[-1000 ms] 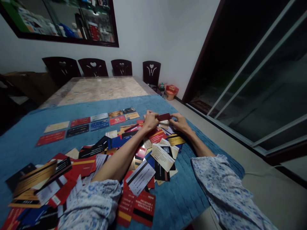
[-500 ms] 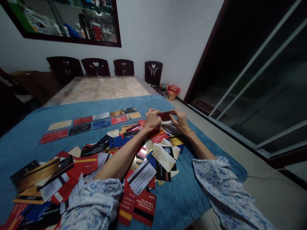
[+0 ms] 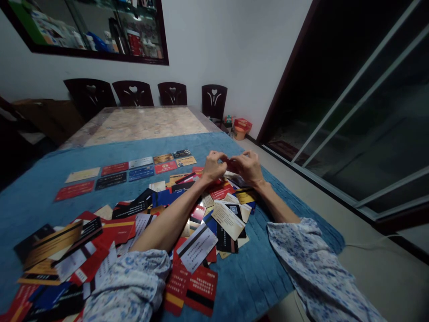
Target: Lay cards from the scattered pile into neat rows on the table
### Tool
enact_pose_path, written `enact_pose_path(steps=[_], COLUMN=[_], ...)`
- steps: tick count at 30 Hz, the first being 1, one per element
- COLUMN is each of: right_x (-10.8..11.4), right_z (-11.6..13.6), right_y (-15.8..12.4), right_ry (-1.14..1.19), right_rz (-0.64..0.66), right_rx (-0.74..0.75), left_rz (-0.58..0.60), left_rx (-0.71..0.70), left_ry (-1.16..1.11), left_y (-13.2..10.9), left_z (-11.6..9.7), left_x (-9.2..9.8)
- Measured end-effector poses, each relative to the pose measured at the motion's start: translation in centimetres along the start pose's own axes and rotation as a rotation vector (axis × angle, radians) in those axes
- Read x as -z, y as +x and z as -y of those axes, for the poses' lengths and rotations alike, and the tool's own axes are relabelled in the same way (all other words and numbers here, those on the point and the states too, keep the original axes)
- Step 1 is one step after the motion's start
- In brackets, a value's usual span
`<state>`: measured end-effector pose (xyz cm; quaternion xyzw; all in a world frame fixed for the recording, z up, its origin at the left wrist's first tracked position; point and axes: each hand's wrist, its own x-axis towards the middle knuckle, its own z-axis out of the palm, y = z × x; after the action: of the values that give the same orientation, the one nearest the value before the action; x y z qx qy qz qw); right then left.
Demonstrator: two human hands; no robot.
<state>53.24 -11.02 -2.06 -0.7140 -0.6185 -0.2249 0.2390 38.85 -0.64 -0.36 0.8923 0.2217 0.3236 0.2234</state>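
Note:
Both my left hand and my right hand are closed on a dark red card, one at either end, just above the far right part of a loose pile. My fingers cover much of this card. Under my forearms spreads the heap of plastic cards in red, black, gold, blue and white, many showing a magnetic stripe. A white card with a black stripe lies on top, near a cream card. Beyond the pile, several cards sit in two neat rows, among them a blue card and a red card.
A blue cloth covers the near part of the table; a marbled top shows past it. Dark chairs stand along the wall. On the floor is a red and orange container. Sliding glass doors are at the right.
My right hand has shifted left along the dark red card, nearer my left hand, and now hides more of it. The pile and the rows stay as they were.

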Motion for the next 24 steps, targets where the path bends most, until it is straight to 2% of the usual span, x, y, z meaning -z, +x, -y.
enact_pose_path(steps=[5, 14, 24], right_x=[-0.5, -0.5, -0.6], right_z=[-0.1, -0.2, -0.3], right_y=[-0.1, -0.5, -0.7], right_ry=[-0.002, -0.017, -0.158], right_rz=[0.018, 0.136, 0.233], right_rx=[0.017, -0.012, -0.072], left_rz=[0.043, 0.103, 0.125], left_rx=[0.011, 0.083, 0.045], left_ry=[-0.001, 0.064, 0.218], left_y=[0.1, 0.1, -0.5], left_z=[0.8, 2.0, 1.2], left_x=[-0.5, -1.1, -0.6])
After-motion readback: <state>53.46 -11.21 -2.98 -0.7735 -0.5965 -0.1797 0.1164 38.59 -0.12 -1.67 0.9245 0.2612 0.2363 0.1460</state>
